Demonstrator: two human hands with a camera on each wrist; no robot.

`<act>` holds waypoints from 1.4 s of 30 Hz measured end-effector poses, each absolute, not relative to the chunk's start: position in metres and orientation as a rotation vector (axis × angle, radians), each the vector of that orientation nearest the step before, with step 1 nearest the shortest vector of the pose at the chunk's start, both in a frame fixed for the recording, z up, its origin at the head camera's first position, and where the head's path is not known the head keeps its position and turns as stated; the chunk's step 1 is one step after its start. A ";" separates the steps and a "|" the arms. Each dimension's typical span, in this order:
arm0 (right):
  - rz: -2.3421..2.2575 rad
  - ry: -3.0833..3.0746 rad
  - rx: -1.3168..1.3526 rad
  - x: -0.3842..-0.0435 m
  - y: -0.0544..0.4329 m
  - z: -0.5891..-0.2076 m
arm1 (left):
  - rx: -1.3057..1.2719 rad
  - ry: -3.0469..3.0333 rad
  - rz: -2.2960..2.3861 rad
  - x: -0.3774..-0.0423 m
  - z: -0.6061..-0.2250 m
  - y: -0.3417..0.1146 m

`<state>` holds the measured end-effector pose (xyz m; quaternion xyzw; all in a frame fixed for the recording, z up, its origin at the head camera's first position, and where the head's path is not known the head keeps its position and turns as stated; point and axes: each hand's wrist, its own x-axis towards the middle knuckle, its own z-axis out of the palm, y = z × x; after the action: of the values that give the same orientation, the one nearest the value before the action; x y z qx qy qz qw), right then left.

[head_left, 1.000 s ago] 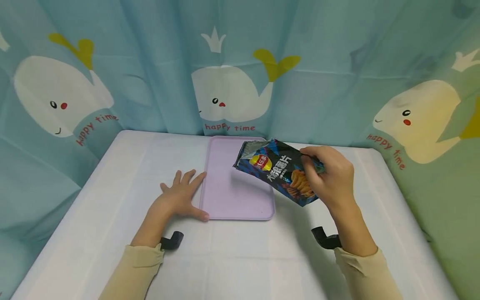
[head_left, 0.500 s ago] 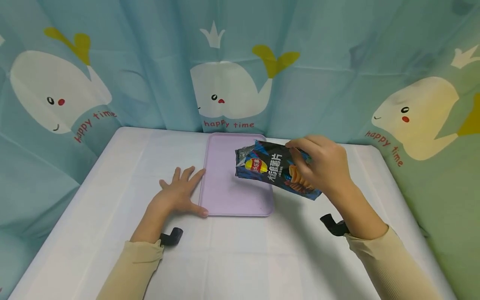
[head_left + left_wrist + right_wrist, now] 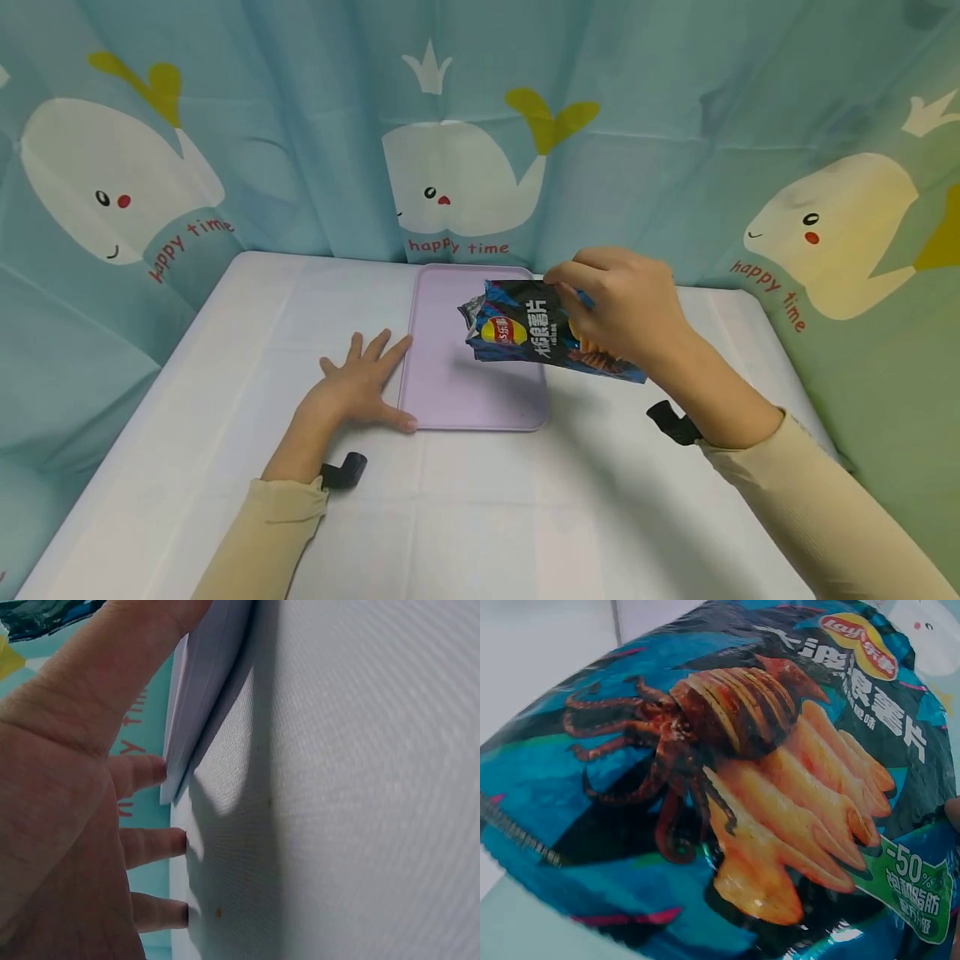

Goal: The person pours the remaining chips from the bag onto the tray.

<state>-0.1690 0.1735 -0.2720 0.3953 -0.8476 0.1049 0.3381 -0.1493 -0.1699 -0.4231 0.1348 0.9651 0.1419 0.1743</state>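
Observation:
My right hand (image 3: pixel 626 304) pinches a black and blue potato chip bag (image 3: pixel 517 321) by its upper edge and holds it in the air over a light purple tray (image 3: pixel 450 400). The bag's torn, silvery open end points left, above the tray. In the right wrist view the bag's printed front (image 3: pixel 735 765), with a squid and ridged chips, fills most of the picture. At the tray's left edge my left hand (image 3: pixel 352 392) lies with fingers spread, its thumb and index fingertip touching the rim. The left wrist view shows the tray's side (image 3: pixel 202 682) beside the fingers.
A white cloth (image 3: pixel 480 525) covers the table beneath the tray. Behind and beside the table hangs a blue-green curtain (image 3: pixel 315 125) printed with whales. Each wrist carries a black camera mount, such as the left mount (image 3: pixel 345 472).
My right hand has moved left and up with the chip bag and tipped it closer to level, its open end lower relative to the rest. The left hand stays at the tray.

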 end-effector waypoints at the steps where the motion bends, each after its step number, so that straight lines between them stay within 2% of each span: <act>1: 0.274 -2.206 1.037 -0.170 0.172 -0.271 | 0.381 2.733 0.402 -0.149 -0.423 -0.170; 25: 0.202 -2.242 1.112 -0.178 0.156 -0.253 | 0.359 2.729 0.402 -0.150 -0.424 -0.167; 42: 0.222 -2.175 1.065 -0.176 0.159 -0.248 | 0.362 2.713 0.427 -0.150 -0.422 -0.168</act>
<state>-0.1765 0.1587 -0.2478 0.4108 -0.8387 0.0857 0.3472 -0.1497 -0.1685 -0.4216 0.1284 0.9625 0.1514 0.1848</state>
